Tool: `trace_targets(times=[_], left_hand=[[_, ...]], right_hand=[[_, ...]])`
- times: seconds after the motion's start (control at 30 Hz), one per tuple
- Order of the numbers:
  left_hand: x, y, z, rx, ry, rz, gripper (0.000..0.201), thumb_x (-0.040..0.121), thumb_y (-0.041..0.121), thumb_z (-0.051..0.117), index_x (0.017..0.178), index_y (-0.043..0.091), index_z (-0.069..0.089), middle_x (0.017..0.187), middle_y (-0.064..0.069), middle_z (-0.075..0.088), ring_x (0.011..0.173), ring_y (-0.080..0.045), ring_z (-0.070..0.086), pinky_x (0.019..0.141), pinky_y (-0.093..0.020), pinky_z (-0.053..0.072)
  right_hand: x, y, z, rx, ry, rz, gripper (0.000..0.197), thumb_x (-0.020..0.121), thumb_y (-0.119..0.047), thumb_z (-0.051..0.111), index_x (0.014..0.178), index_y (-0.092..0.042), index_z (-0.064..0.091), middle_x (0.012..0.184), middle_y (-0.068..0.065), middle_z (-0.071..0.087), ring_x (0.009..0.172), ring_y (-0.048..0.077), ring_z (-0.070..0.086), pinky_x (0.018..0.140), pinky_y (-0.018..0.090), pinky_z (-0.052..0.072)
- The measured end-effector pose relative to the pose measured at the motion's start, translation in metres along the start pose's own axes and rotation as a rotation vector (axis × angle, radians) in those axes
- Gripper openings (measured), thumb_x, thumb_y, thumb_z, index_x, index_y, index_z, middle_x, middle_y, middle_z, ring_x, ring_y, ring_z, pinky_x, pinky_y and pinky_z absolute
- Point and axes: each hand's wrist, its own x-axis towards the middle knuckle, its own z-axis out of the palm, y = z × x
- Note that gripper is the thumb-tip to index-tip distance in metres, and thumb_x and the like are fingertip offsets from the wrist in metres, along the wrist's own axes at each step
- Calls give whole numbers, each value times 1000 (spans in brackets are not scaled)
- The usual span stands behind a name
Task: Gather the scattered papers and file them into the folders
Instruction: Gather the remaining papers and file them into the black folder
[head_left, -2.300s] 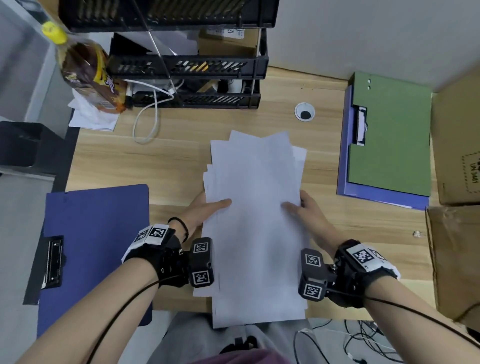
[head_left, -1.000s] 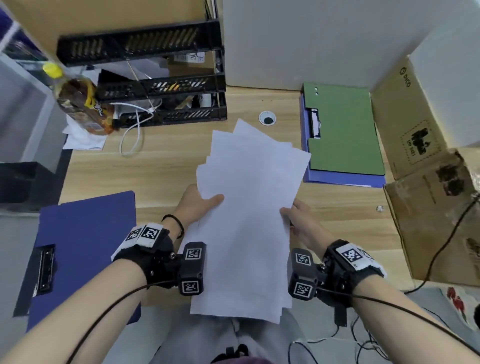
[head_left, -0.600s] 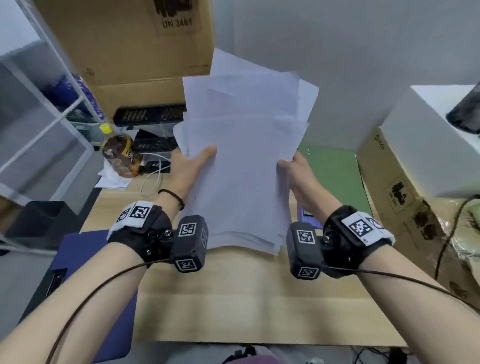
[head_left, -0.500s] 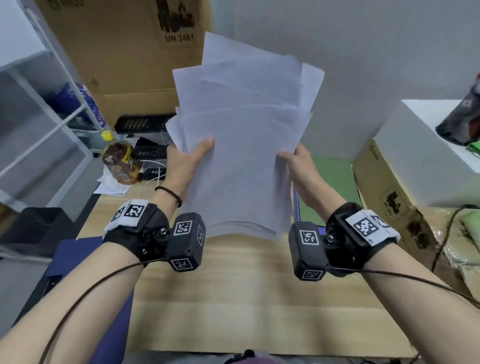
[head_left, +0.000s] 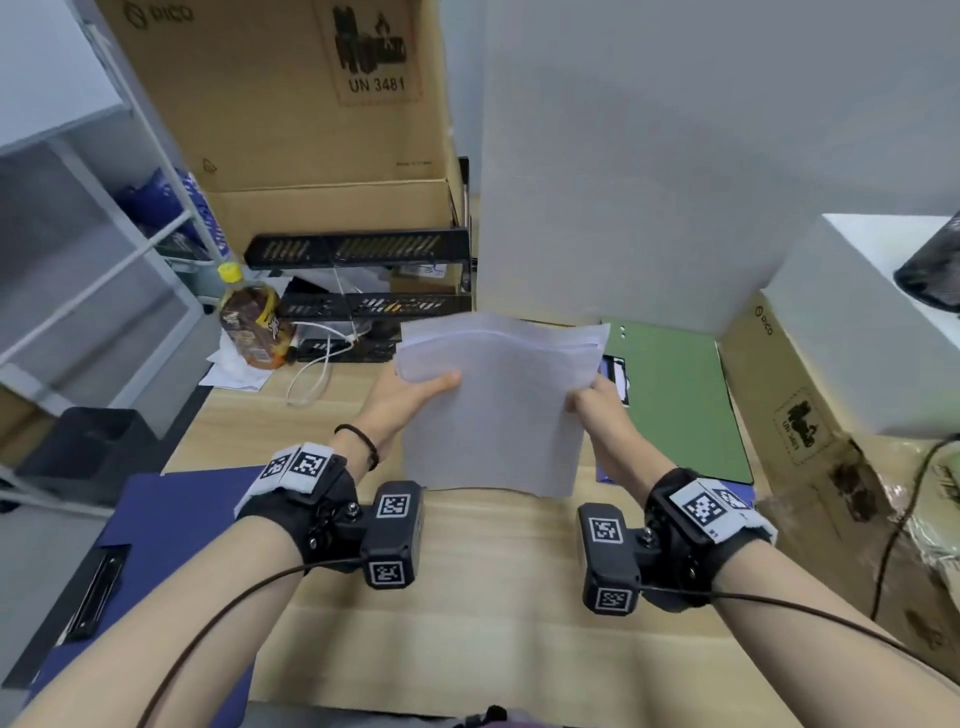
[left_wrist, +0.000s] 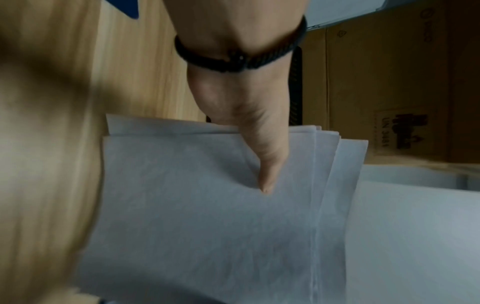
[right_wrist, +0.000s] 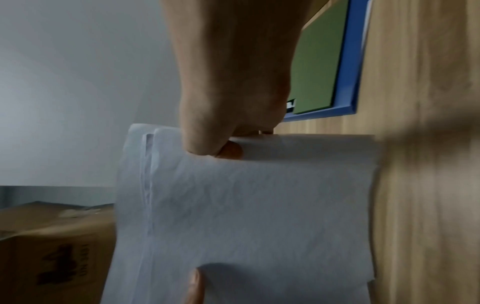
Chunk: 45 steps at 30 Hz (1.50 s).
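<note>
A stack of several white papers (head_left: 498, 405) stands upright with its lower edge on the wooden desk (head_left: 498, 582). My left hand (head_left: 415, 389) grips its left side, thumb across the front sheet (left_wrist: 207, 205). My right hand (head_left: 587, 400) pinches the right side, thumb on the front (right_wrist: 259, 205). The top edges of the sheets are nearly level. A green folder (head_left: 675, 395) lies on a blue one at the right, behind my right hand. A dark blue folder (head_left: 171, 525) with a black clip lies at the desk's left.
Black stacked trays (head_left: 363, 280) and a brown drink bottle (head_left: 249, 327) with a white cable stand at the back left. Cardboard boxes (head_left: 810, 415) and a white box (head_left: 872, 312) line the right side. A large cardboard box (head_left: 291, 93) sits above the trays.
Both hands lifted the fanned papers off the desk, held them up, then brought them down on edge. The sheets have drawn together into a more even stack.
</note>
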Motion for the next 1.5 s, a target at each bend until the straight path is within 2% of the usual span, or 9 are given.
trace_targets(times=[0.23, 0.4, 0.53, 0.73, 0.87, 0.97, 1.2, 1.37, 1.5], left_hand=[[6, 49, -21, -90, 3, 137, 30, 81, 10, 73, 110, 15, 67, 115, -3, 70, 102, -13, 68, 86, -25, 55], [4, 3, -32, 62, 53, -68, 41, 79, -1, 70, 117, 14, 63, 114, -2, 69, 109, -17, 62, 82, -22, 48], [-5, -12, -24, 173, 101, -149, 43, 78, -15, 44, 101, 15, 64, 95, 1, 63, 85, -6, 53, 67, -18, 40], [8, 31, -22, 51, 240, -21, 37, 68, -18, 32, 73, 10, 56, 72, -6, 53, 68, -15, 48, 57, -26, 38], [11, 37, -31, -34, 296, 66, 40, 71, -16, 40, 96, 5, 63, 90, -8, 65, 81, -15, 58, 71, -29, 48], [10, 14, -31, 13, 170, -72, 42, 71, -9, 44, 99, 15, 63, 102, -7, 65, 97, -21, 57, 86, -37, 47], [-4, -10, -25, 56, 196, -130, 41, 77, -13, 44, 90, 24, 59, 93, 0, 63, 89, -15, 56, 75, -28, 46], [-9, -15, -25, 33, 203, -113, 47, 56, -4, 42, 94, 12, 63, 85, 1, 61, 83, -15, 50, 65, -26, 39], [-8, -8, -11, 15, 175, -76, 52, 55, -6, 40, 95, 16, 64, 85, 2, 59, 80, -11, 48, 63, -25, 37]], right_hand=[[0, -55, -6, 151, -48, -133, 48, 82, 13, 35, 104, -17, 66, 98, -5, 72, 85, 8, 68, 72, 20, 54], [-2, -16, 3, -5, -156, 10, 35, 91, 2, 38, 107, -22, 58, 104, -6, 66, 97, 13, 60, 76, 24, 46], [-4, 5, 16, -30, -58, 47, 32, 94, -1, 35, 103, -22, 58, 101, -4, 62, 100, 20, 55, 77, 30, 44], [1, -46, 19, 65, 38, -111, 36, 89, 3, 34, 94, -20, 62, 90, -5, 65, 82, 13, 59, 66, 24, 47], [2, -44, 9, 137, 36, -139, 42, 84, 7, 37, 101, -18, 66, 95, -7, 71, 84, 6, 65, 70, 17, 51], [-1, -20, 12, 88, -30, -52, 41, 84, 4, 42, 111, -18, 65, 106, -3, 71, 98, 16, 64, 78, 27, 50], [-5, 6, 13, 69, 4, 40, 40, 81, 13, 37, 102, -12, 60, 95, -1, 64, 88, 15, 57, 71, 22, 43], [-5, 14, 10, 50, -11, 39, 43, 81, 13, 34, 107, -9, 60, 95, -2, 64, 85, 12, 55, 73, 20, 43], [-7, 5, 22, 37, -52, 1, 46, 80, 15, 29, 101, -10, 61, 83, -6, 61, 71, 4, 52, 57, 12, 43]])
